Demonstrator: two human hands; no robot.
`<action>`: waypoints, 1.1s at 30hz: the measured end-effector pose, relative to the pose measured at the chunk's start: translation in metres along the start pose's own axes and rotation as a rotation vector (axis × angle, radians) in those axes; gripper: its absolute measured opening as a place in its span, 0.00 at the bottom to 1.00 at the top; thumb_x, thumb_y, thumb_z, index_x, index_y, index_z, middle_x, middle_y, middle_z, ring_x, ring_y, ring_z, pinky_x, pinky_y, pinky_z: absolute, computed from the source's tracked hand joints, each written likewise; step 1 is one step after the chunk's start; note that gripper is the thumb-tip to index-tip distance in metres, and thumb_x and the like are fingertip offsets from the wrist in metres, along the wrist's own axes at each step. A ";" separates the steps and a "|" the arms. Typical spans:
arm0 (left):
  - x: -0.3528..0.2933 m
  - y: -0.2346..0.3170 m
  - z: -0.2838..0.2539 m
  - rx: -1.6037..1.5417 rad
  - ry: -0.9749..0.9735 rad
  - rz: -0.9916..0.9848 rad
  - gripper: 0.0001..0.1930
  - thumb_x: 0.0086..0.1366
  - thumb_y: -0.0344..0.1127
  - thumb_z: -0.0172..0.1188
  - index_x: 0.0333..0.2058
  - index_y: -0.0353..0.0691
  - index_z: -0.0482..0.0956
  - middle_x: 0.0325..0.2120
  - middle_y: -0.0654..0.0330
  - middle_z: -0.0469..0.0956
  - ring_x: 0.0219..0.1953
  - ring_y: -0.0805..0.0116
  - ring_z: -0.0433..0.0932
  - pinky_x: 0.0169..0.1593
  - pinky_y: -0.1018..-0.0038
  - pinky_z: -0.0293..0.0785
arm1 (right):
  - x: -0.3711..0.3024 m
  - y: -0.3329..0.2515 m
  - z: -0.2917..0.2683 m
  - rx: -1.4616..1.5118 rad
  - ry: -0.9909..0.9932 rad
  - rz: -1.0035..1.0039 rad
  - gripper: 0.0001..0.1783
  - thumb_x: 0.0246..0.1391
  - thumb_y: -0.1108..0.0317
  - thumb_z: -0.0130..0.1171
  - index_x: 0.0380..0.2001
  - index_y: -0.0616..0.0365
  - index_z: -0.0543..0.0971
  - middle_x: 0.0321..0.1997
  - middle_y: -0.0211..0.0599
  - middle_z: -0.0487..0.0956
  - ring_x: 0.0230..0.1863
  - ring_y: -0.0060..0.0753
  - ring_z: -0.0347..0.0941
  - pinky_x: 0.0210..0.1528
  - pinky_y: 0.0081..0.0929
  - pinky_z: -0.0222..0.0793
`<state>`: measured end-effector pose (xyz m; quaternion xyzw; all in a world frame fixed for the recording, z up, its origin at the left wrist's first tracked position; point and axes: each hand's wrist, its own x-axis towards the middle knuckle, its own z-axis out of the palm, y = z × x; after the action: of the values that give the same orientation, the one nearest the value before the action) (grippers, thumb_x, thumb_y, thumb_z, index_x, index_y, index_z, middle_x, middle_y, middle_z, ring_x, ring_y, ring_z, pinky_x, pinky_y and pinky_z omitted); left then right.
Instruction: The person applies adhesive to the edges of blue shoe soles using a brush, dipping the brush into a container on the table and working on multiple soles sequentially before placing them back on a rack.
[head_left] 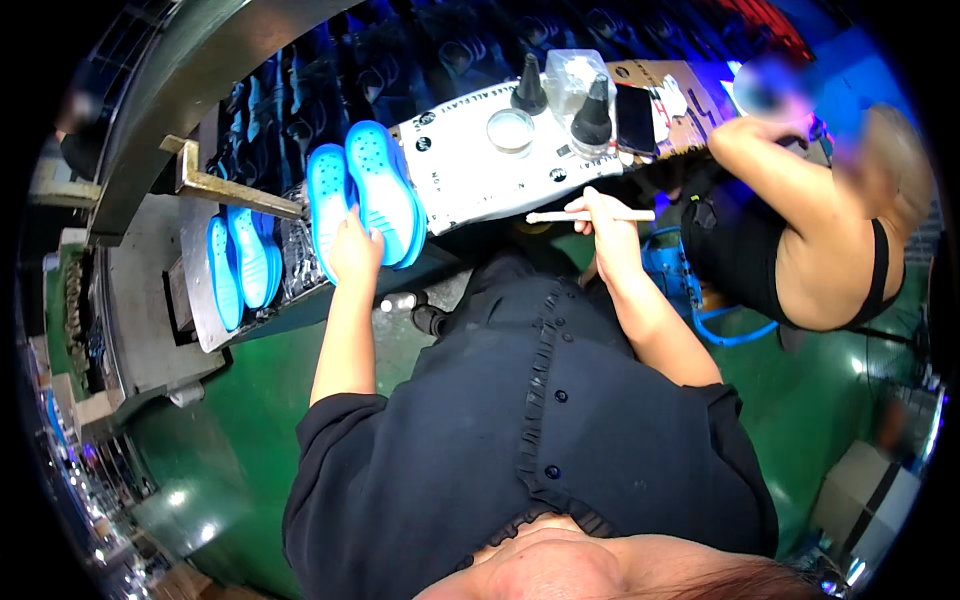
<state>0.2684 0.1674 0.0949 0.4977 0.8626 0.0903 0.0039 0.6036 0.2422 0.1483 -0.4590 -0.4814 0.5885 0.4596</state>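
My left hand [355,250] grips the near end of a bright blue shoe sole [328,190], with the thumb along its upper side. Right beside it lies a second blue sole [385,190], dotted with small holes at the far end. In my right hand [612,228] is a slim pale stick that looks like a brush [560,216], pinched between thumb and fingers. It lies nearly level, its tip pointing left, apart from the soles. A round dish with pale contents [511,132] stands on the white printed sheet [465,165] beyond my hands.
Two black nozzle bottles [592,120], a clear plastic container [577,72] and a phone [636,120] share the bench. Another blue sole pair [254,258] lies left, below a metal bar [240,190]. A co-worker [800,230] sits close on the right, by a blue stool [672,265].
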 end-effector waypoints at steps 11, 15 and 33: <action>-0.001 -0.025 0.004 -0.737 -0.106 -0.255 0.23 0.53 0.34 0.52 0.47 0.34 0.62 0.31 0.48 0.74 0.31 0.59 0.75 0.37 0.70 0.70 | 0.004 0.009 -0.001 0.021 -0.017 -0.014 0.15 0.54 0.62 0.49 0.22 0.61 0.75 0.20 0.29 0.73 0.20 0.16 0.64 0.23 0.14 0.58; -0.004 -0.037 -0.023 -1.604 -0.431 -0.475 0.22 0.54 0.31 0.51 0.48 0.32 0.65 0.40 0.54 0.71 0.39 0.63 0.72 0.42 0.69 0.69 | 0.003 0.009 -0.016 0.105 0.006 0.013 0.14 0.54 0.62 0.50 0.22 0.61 0.76 0.21 0.29 0.75 0.20 0.16 0.65 0.23 0.14 0.58; 0.314 0.393 -0.256 -1.685 -0.331 0.223 0.08 0.56 0.27 0.53 0.33 0.30 0.67 0.30 0.51 0.72 0.29 0.62 0.75 0.31 0.76 0.78 | 0.008 0.001 -0.123 0.356 0.147 0.031 0.16 0.55 0.60 0.48 0.23 0.60 0.76 0.22 0.27 0.73 0.22 0.14 0.64 0.25 0.13 0.60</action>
<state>0.4226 0.5899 0.4358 0.4175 0.4427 0.6256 0.4882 0.7229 0.2679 0.1323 -0.4197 -0.3278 0.6360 0.5585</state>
